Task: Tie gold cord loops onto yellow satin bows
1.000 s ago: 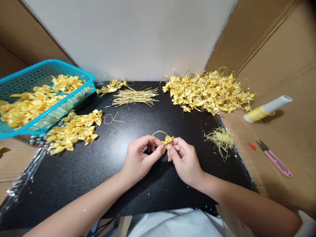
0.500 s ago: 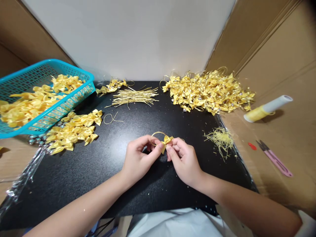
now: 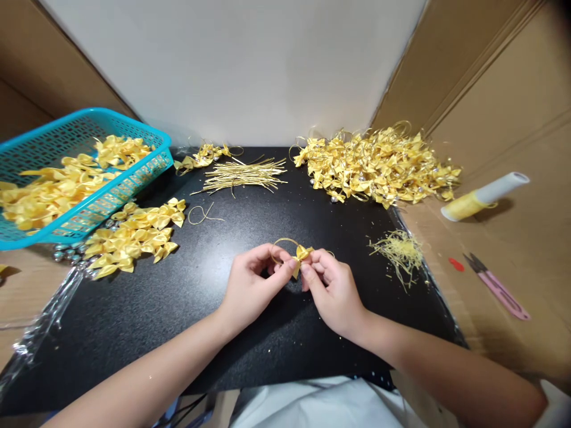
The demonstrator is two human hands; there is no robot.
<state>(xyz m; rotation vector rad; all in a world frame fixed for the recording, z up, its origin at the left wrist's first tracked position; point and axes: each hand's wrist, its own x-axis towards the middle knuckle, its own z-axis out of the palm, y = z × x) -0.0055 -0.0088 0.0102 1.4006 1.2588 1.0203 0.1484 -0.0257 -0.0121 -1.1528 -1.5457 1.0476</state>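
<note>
Both hands pinch a yellow bow between them, above the surface.
The left hand grips the bow's left side between thumb and fingers, a gold loop arching up beside its fingertips; the right hand pinches the other side, thumb nearest the viewer. Beyond the hands lie gold cords, with a heap of finished-looking bows beyond the right hand. Left of the left hand are loose bows and, farther off, a blue basket; right of the right hand, scraps, then pink snips.
</note>
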